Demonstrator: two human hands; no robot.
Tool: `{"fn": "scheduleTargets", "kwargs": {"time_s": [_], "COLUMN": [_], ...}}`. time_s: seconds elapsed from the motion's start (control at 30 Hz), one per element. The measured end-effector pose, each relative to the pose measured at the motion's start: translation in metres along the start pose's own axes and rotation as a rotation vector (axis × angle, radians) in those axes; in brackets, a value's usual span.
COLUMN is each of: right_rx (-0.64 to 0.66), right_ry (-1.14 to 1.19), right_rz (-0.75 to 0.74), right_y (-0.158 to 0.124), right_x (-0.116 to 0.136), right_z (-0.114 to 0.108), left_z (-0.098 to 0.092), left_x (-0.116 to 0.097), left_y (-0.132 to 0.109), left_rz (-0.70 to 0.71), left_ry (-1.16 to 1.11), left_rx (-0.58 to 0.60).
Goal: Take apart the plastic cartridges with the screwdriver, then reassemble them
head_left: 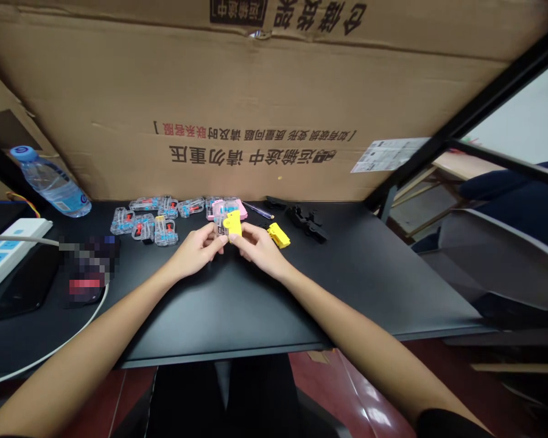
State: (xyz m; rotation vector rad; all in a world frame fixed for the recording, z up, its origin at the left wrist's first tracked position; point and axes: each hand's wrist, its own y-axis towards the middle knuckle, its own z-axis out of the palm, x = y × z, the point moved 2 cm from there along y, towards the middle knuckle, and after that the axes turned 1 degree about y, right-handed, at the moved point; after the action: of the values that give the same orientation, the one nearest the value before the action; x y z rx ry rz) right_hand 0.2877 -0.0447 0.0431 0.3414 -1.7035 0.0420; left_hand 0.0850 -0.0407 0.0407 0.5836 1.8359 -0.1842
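Observation:
Over the black table, my left hand (199, 249) pinches a small clear plastic part (220, 227) with dark bits in it. From the other side, my right hand (261, 248) closes on a yellow piece (232, 223), which touches the clear part. My fingertips cover the lower edges of both pieces. Just beyond them lies a pink-framed clear piece (237, 208). Another yellow part (279, 235) rests to the right of my right hand. Several clear pieces with red and blue insides, one of them at the front (165, 232), lie to the left.
Black parts (307, 224) and a thin screwdriver (259, 210) lie behind on the right. At the left are a water bottle (55, 182), a white power strip (13, 249) and a cable (80, 331). A cardboard sheet (256, 85) stands along the back edge.

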Motion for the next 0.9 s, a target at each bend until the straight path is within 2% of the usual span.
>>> {"fn": "scheduleTargets", "kwargs": {"time_s": [0.07,0.17,0.23,0.43,0.5,0.6,0.67,0.7,0.8,0.87,0.9], "right_rx": [-0.029,-0.236,-0.267,0.002,-0.049,-0.252,-0.269,-0.239,-0.038,0.008,-0.036], "right_ry": [0.005,0.081,0.089,-0.009,0.001,0.091,0.093,0.072,0.036,0.051,0.044], "right_rz": [-0.016,-0.039,-0.041,-0.027,-0.018,-0.023,-0.030,-0.037,-0.097,-0.100,-0.097], "right_y": [0.001,0.005,0.007,0.001,0.002,0.007,0.008,0.007,0.003,0.003,0.004], "right_x": [0.001,0.002,0.001,-0.001,0.000,-0.001,-0.003,-0.004,-0.004,-0.003,-0.002], "right_z": [-0.005,-0.025,-0.029,0.001,-0.007,-0.026,-0.027,-0.023,-0.001,0.003,-0.002], "left_z": [-0.001,-0.001,-0.001,0.000,-0.001,-0.001,-0.001,0.000,0.000,-0.002,-0.003], "left_x": [-0.001,-0.001,0.000,0.001,0.000,-0.001,0.001,0.002,0.001,-0.002,-0.003], "left_y": [0.001,0.001,0.000,0.000,0.000,0.000,0.000,0.000,0.000,0.001,0.001], "left_rz": [0.009,0.011,0.002,0.020,0.034,0.034,0.022,0.018,0.028,0.050,0.060], "left_ry": [-0.017,-0.019,-0.006,-0.003,0.001,0.013,0.018,0.018,0.004,-0.014,-0.020], "left_rx": [-0.006,-0.018,-0.021,-0.013,-0.025,-0.033,-0.024,-0.019,-0.009,-0.021,-0.035]}}
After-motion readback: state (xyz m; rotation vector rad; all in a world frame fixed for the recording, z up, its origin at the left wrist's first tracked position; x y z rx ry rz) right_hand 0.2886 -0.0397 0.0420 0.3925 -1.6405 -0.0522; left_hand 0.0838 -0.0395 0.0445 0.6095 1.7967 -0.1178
